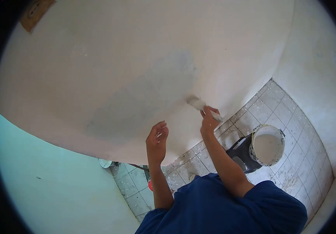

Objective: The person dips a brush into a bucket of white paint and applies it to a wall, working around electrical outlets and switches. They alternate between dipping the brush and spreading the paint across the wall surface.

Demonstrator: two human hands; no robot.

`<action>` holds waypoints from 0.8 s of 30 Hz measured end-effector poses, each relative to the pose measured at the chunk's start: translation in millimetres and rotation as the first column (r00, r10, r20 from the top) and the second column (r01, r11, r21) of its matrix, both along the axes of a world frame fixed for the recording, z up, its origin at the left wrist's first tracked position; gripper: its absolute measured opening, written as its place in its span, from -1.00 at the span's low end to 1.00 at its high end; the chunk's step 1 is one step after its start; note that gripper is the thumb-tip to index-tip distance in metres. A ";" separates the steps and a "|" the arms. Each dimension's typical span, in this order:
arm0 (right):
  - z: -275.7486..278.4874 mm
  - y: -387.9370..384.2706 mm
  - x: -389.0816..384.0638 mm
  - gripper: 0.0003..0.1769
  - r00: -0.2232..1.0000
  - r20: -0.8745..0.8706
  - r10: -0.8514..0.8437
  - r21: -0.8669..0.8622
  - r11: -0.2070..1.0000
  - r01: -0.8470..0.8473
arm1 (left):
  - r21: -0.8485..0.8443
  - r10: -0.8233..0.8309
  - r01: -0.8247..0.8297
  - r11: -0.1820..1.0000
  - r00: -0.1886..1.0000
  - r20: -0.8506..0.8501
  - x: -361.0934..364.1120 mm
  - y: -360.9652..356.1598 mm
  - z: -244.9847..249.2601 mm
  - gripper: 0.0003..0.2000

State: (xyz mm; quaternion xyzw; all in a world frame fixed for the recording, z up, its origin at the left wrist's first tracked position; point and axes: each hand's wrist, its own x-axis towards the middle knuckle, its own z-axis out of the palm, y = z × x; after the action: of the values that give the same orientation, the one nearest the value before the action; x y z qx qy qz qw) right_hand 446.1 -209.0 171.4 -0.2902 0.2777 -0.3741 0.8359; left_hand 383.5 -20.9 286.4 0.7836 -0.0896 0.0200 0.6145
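My right hand [210,120] grips a paintbrush [196,103] by its handle, the bristles up against the pale wall [230,58]. Around the middle of that wall spreads a greyish, damp-looking patch [148,93], and the brush is at its lower right. My left hand [157,141] is raised in front of the wall, fingers loosely curled and apart, with nothing in it. Below and to the right of my right hand stands a white bucket [283,137] holding whitish paint [268,150].
A black object [244,156] sits right beside the bucket. Paint spots cover the tiled floor [298,167]. A greenish wall [58,175] rises at left, another pale wall [320,93] at right. Near my left forearm is something red [150,184]. A brown wooden piece [36,15] shows at top left.
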 end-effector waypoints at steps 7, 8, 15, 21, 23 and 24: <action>137.9 2.0 15.8 -0.78 0.964 0.264 0.039 -0.048 0.998 -0.027 | 0.008 0.012 -0.012 1.000 1.000 0.008 0.2 -0.9 0.4 -0.73; 170.7 4.6 13.8 -0.78 0.940 0.340 0.041 -0.044 0.999 -0.028 | 0.023 0.007 -0.007 1.000 1.000 0.004 -1.4 -1.6 2.0 -0.73; 110.2 31.6 17.7 -0.80 0.979 0.199 0.040 -0.095 0.995 -0.021 | -0.021 0.016 -0.016 1.000 1.000 0.015 -5.0 5.5 -1.7 -0.73; -10.9 32.0 -16.5 -0.85 0.990 -0.127 0.066 -0.006 0.998 -0.067 | 0.008 0.028 -0.028 1.000 0.998 0.051 -6.0 16.7 -1.8 -0.74; 37.7 31.3 -1.5 -0.84 0.996 0.070 0.048 -0.021 0.999 -0.047 | -0.013 0.034 -0.034 0.999 0.999 0.024 -6.5 18.5 -7.0 -0.74; 78.1 30.9 4.4 -0.83 0.990 0.132 0.048 -0.030 0.999 -0.045 | -0.005 0.033 -0.033 0.999 0.999 0.010 -8.5 17.6 -7.1 -0.74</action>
State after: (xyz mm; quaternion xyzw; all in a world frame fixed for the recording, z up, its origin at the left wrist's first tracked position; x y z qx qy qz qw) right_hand 450.5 -178.1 249.5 -0.2824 0.2095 -0.3769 0.8569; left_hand 375.0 -3.3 279.3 0.7834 -0.0797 0.0342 0.6155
